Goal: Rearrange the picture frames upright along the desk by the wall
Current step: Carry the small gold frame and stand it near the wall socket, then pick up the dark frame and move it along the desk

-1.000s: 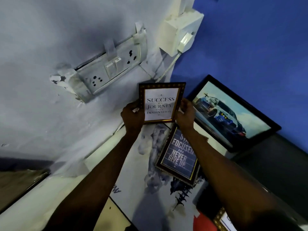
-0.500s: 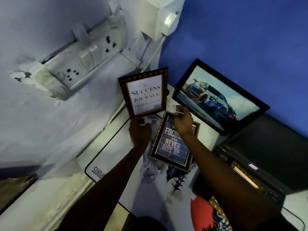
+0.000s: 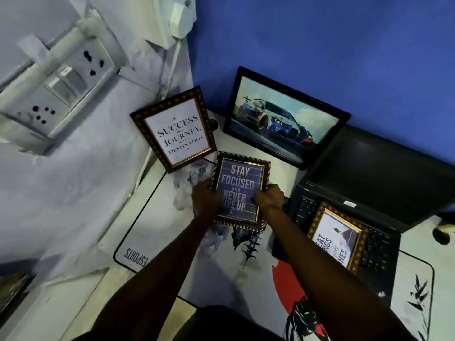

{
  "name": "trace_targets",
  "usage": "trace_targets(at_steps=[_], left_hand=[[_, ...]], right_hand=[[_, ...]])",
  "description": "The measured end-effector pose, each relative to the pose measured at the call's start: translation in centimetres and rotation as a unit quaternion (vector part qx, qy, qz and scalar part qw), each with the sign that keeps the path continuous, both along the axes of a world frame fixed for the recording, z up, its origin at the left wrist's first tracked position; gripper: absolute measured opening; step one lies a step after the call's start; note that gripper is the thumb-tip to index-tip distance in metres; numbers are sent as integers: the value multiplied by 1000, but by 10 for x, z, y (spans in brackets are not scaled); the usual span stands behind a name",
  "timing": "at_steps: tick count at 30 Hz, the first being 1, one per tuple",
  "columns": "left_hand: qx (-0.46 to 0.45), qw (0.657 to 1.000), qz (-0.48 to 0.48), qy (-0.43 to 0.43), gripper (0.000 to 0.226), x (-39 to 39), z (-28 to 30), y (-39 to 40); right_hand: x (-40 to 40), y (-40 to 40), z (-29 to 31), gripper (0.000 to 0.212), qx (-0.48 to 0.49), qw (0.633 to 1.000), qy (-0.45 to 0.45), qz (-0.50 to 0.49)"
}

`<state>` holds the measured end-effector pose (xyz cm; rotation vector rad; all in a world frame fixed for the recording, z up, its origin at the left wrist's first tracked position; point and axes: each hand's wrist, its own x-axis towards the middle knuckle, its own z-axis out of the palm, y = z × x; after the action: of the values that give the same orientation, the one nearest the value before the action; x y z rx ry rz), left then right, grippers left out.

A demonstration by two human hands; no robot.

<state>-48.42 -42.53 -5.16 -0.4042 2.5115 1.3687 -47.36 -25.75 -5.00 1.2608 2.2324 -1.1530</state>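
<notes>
A brown frame reading "Success is a journey" stands upright, leaning on the grey wall in the corner. To its right, a black-framed car picture leans on the blue wall. A dark blue "Stay focused and never give up" frame lies flat on the desk mat. My left hand grips its left edge and my right hand grips its right edge. Another gold-edged frame lies on the laptop keyboard.
An open black laptop sits at the right by the blue wall. A printed desk mat covers the desk. A socket board and a plugged-in adapter hang on the grey wall, with a cable running down to the corner.
Both hands let go of the "Success" frame, which now stands against the wall. They moved down and took hold of the "Stay focused" frame by its sides.
</notes>
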Motion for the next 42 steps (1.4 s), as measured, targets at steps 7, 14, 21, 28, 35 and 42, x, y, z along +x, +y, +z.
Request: trace_targets(at_steps=[7,14,21,28,35,42], left_hand=[[59,982,160,-87,37,8,3,-7],[155,974,150,-63,27,13,27,-24],[211,972,97,-44,11,22,71,13],[244,967,-46,-56,10,74,96,127],[268,940,-178,-111,7,173,100,276],[233,898,-317,-196,13,302,113,410]], right_hand=[[19,6,-10,45,-53,994,71,-61],[27,-7,31,33,-98,982,148,-62],[63,27,52,34,-83,965,219,-116],[160,124,74,34,-91,917,295,-251],[319,239,86,50,15,880,316,-355],[489,307,129,92,-254,738,386,-493]])
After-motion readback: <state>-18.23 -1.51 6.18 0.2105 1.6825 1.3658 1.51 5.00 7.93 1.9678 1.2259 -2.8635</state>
